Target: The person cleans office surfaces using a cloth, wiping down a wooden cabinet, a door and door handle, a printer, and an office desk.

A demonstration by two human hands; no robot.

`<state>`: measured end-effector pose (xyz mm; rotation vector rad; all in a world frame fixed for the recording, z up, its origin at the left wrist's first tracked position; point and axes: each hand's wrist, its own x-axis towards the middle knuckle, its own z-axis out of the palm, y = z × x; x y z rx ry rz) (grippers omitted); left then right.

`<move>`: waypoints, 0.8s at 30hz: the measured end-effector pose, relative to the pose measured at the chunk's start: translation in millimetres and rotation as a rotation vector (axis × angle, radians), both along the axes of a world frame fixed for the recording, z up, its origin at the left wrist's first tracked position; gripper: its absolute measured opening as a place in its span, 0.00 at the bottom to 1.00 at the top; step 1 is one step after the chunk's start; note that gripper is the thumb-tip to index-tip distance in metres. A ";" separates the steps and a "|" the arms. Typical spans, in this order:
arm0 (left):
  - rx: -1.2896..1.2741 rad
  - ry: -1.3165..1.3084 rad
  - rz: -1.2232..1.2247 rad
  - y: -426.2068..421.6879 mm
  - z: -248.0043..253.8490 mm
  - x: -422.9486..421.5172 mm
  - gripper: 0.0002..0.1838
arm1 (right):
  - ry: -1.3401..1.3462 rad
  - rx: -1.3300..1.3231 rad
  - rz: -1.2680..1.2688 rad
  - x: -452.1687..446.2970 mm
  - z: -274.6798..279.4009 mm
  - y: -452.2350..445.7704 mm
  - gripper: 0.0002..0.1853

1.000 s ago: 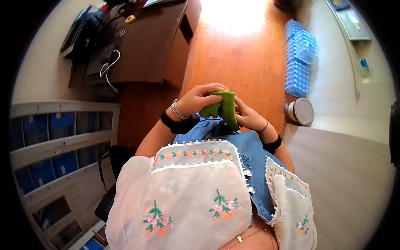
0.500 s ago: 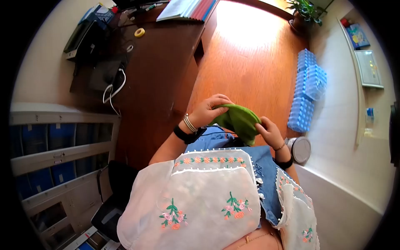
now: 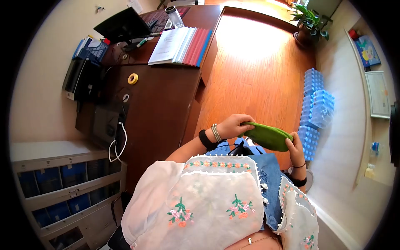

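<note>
A green cloth item (image 3: 268, 136) is stretched between my two hands, above my lap and over the wooden floor. My left hand (image 3: 234, 126) pinches its left end, thumb on top. At its right end, my right hand (image 3: 296, 149) grips the edge between thumb and fingers. The cloth looks flat and folded, with a long rounded shape; what it is cannot be made out. Beaded bracelets and a black band circle my left wrist, and a thin bracelet and a black band are on my right.
A dark brown desk (image 3: 158, 96) on the left bears a stack of folders (image 3: 179, 46), yellow tape (image 3: 133, 78), a monitor (image 3: 123, 26), a bottle (image 3: 174, 17) and a printer (image 3: 83, 79). Blue-capped water bottle packs (image 3: 312, 112) and a potted plant (image 3: 306, 25) stand along the right wall.
The view has tilted up, showing more of the desk. Both hands have moved right in view and farther apart, and the green cloth has gone from bunched and folded to stretched out wide.
</note>
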<state>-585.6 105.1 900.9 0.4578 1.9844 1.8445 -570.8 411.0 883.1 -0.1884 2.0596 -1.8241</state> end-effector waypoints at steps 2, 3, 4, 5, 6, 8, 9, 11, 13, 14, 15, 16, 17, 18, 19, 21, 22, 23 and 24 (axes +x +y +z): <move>-0.006 0.161 0.012 8.8 -5.7 -45.1 0.06 | -0.008 -0.054 0.021 -42.3 1.5 3.1 0.11; -0.011 0.122 0.058 10.4 -8.8 -66.4 0.06 | 0.023 -0.045 0.108 -67.6 7.5 1.3 0.16; -0.002 0.122 0.096 13.6 -9.7 -86.3 0.06 | 0.023 -0.034 0.145 -92.8 8.6 3.2 0.16; 0.018 0.094 0.168 15.4 -9.1 -107.2 0.07 | -0.025 0.116 0.270 -120.1 4.1 4.0 0.16; 0.034 0.064 0.240 14.5 -6.9 -127.8 0.07 | -0.069 0.264 0.395 -148.9 -3.1 3.5 0.17; 0.043 0.054 0.282 11.5 4.5 -162.6 0.08 | -0.180 0.228 0.507 -201.0 -31.0 1.8 0.15; -0.045 0.116 0.297 7.0 6.3 -181.0 0.08 | -0.292 0.188 0.579 -230.0 -39.5 -2.1 0.14; -0.123 0.136 0.355 3.8 0.2 -198.5 0.08 | -0.058 0.312 0.692 -286.7 -32.7 -13.9 0.13; -0.113 0.075 0.493 -7.0 -6.7 -218.0 0.08 | 0.237 0.241 0.733 -337.2 -28.2 -36.0 0.14; -0.102 0.058 0.531 -14.5 -16.6 -225.1 0.08 | -0.130 0.058 0.620 -353.1 -23.6 -45.4 0.15; -0.013 -0.095 0.568 -24.9 -31.5 -230.8 0.08 | -0.223 0.015 0.653 -373.5 -21.3 -50.6 0.15; 0.078 -0.236 0.597 -35.3 -39.1 -238.6 0.08 | -0.309 -0.030 0.679 -396.1 -20.0 -58.1 0.16; 0.096 -0.223 0.616 -44.5 -47.0 -245.5 0.08 | -0.310 -0.020 0.704 -416.9 -20.3 -71.0 0.16; 0.103 -0.231 0.634 -53.5 -53.6 -256.2 0.08 | -0.323 -0.052 0.709 -431.3 -22.0 -83.9 0.17; 0.060 -0.143 0.655 -62.3 -60.5 -269.2 0.08 | -0.341 -0.085 0.707 -442.2 -23.9 -95.7 0.18; -0.069 -0.014 0.701 -83.4 -61.0 -296.9 0.09 | -0.319 -0.102 0.697 -471.3 -22.2 -123.0 0.18; -0.066 -0.018 0.711 -97.3 -60.6 -315.4 0.09 | -0.305 -0.079 0.688 -485.2 -19.0 -134.8 0.18; -0.037 -0.018 0.706 -108.7 -62.8 -333.8 0.09 | -0.353 -0.095 0.668 -497.9 -14.9 -144.5 0.18; -0.005 -0.017 0.702 -118.4 -57.4 -348.6 0.09 | -0.400 -0.109 0.646 -512.0 -11.6 -153.5 0.17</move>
